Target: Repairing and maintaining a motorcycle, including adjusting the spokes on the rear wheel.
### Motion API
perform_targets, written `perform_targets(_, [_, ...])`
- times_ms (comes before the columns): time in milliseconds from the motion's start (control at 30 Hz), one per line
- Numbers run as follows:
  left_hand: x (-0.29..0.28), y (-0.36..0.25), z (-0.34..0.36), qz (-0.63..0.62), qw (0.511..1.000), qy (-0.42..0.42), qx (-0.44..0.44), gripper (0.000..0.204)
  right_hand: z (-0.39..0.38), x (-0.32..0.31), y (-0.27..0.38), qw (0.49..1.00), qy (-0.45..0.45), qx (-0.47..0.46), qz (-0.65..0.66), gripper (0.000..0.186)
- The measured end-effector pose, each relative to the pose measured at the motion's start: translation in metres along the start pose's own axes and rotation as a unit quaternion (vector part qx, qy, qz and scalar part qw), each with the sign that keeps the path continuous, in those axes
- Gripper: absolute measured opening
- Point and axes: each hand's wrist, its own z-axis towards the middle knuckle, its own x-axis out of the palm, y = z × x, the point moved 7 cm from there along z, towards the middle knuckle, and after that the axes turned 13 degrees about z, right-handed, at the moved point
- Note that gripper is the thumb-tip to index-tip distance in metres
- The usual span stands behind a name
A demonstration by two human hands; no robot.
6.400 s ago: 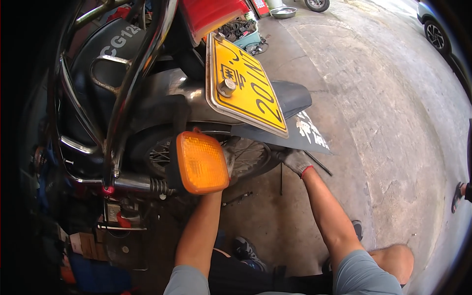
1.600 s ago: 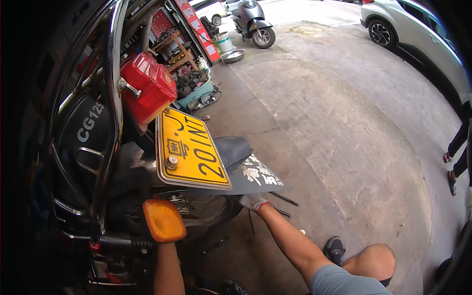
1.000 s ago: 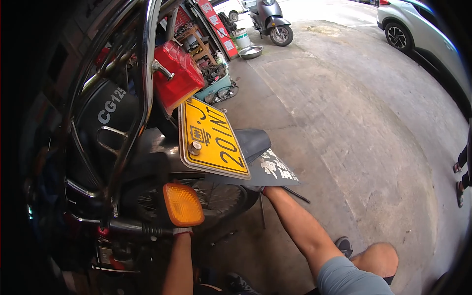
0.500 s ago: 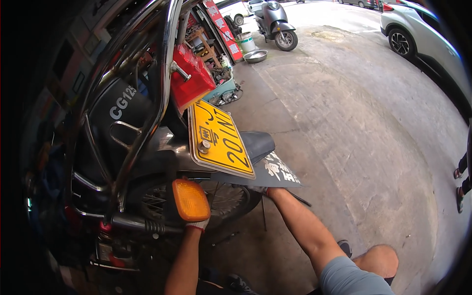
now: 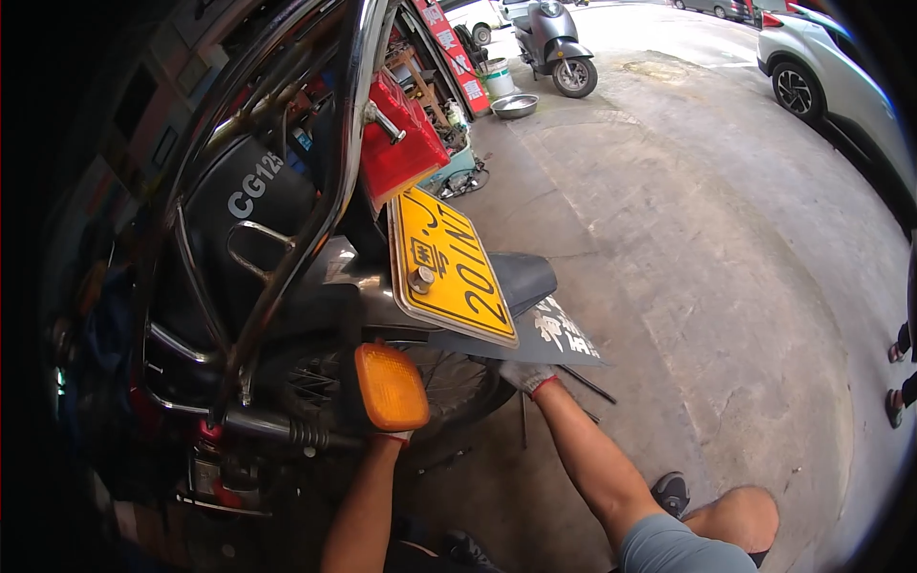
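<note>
A motorcycle's rear wheel with a black tyre (image 5: pixel 457 413) sits beneath the mudguard, partly hidden by an orange turn signal (image 5: pixel 393 387). My right hand (image 5: pixel 527 376), in a pale work glove with a red cuff, is against the tyre's right side, under the black mud flap (image 5: pixel 564 334); its fingertips are hidden. Behind the turn signal, my left hand is almost wholly covered, and only its glove cuff (image 5: pixel 399 436) shows below. A yellow licence plate (image 5: pixel 457 272) hangs above the wheel, next to a red tail light (image 5: pixel 401 134).
A chrome rack (image 5: pixel 349 153) rises over the motorcycle on the left. Dark rods (image 5: pixel 586 385) lie on the concrete right of the wheel. Farther off are a metal basin (image 5: pixel 516 105), a grey scooter (image 5: pixel 554 48) and a white car (image 5: pixel 831 72). Someone's feet (image 5: pixel 895 406) show at the right edge.
The view has shifted, so the motorcycle appears farther right. My right hand has come out a little from under the mud flap, showing more glove. My left hand stays behind the turn signal.
</note>
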Motion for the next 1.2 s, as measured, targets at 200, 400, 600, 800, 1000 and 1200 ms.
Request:
perform_targets(200, [-0.027, -0.027, -0.003, 0.207, 0.973, -0.031, 0.096, 0.072, 0.025, 0.018, 0.030, 0.989, -0.003, 0.002, 0.146, 0.041])
perform_targets(400, [-0.032, -0.005, 0.000, 0.404, 0.902, -0.033, 0.147, 0.067, 0.043, -0.009, 0.121, 0.986, 0.036, -0.140, -0.079, 0.040])
perform_targets(600, [-0.020, 0.022, -0.022, 0.563, 0.794, -0.025, 0.230, 0.062, -0.008, -0.007, -0.008, 0.869, 0.015, 0.180, 0.461, 0.043])
perform_targets(800, [-0.015, 0.025, -0.021, 0.239, 0.959, 0.077, 0.132, 0.047, 0.015, -0.023, 0.011, 0.996, 0.064, 0.063, 0.008, 0.047])
perform_targets(1000, [-0.021, 0.028, -0.032, 0.541, 0.807, -0.005, 0.235, 0.050, 0.033, -0.015, 0.046, 0.996, 0.047, -0.053, -0.056, 0.045])
perform_targets(1200, [-0.028, 0.013, -0.028, 0.315, 0.942, 0.085, 0.077, 0.045, 0.020, -0.008, 0.069, 0.979, 0.199, 0.049, 0.021, 0.037])
